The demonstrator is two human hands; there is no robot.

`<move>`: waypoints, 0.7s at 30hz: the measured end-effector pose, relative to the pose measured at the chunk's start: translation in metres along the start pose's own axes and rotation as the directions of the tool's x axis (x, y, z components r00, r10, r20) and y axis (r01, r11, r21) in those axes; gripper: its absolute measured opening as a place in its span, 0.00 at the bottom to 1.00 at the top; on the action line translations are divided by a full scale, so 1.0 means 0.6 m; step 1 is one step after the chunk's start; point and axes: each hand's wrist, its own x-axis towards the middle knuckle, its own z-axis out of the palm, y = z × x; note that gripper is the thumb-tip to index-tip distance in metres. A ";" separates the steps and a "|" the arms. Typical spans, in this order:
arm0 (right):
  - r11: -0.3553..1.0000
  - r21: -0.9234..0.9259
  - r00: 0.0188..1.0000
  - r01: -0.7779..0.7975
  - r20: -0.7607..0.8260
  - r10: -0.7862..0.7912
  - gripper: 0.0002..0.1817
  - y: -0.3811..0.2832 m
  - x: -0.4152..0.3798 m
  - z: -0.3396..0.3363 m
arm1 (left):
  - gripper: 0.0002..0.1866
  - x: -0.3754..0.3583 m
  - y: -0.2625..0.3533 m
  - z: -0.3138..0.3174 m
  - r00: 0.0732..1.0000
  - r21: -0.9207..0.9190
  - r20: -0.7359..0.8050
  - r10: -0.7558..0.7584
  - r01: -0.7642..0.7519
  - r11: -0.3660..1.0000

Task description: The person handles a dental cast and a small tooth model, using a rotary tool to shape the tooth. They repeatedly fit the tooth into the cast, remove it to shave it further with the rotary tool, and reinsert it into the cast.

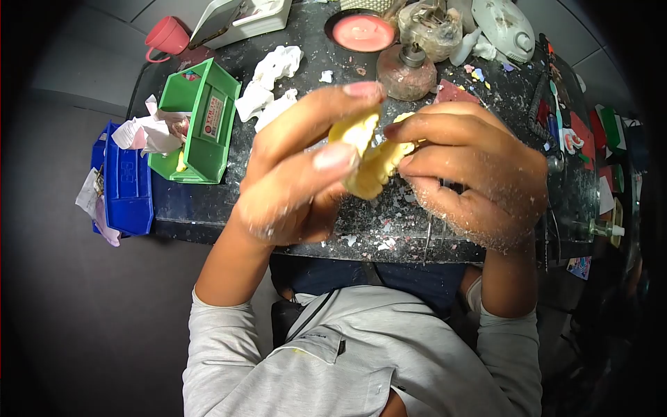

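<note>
A pale yellow plaster dental cast (368, 160) is held up over the dark speckled bench (208, 208), close to the camera. My left hand (299, 174) grips it from the left, thumb and fingers wrapped around its side. My right hand (472, 174), dusted with white powder, pinches the cast's right end with thumb and fingertips. Much of the cast is hidden behind the fingers.
A green bin (201, 125) and a blue bin (128, 187) with crumpled paper stand at the left. Behind the hands are a glass spirit lamp (408, 69), a bowl of pink wax (363, 31), a pink cup (167, 36) and white scraps (274, 69). Tools lie at the right edge.
</note>
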 end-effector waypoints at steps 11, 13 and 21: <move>0.999 0.045 1.000 0.020 -0.015 -0.020 0.12 -0.006 0.000 0.000 | 0.25 -0.023 0.050 -0.016 0.999 -0.038 -0.035 -0.002 0.001 0.999; 0.995 0.095 0.999 -0.014 -0.034 0.017 0.12 -0.005 -0.004 0.005 | 0.25 -0.024 0.047 -0.021 0.999 -0.029 -0.033 -0.005 0.004 1.000; 0.998 0.021 0.998 -0.062 -0.007 0.063 0.14 -0.019 0.002 0.003 | 0.26 -0.014 -0.004 -0.003 1.000 0.009 -0.019 -0.011 0.011 1.000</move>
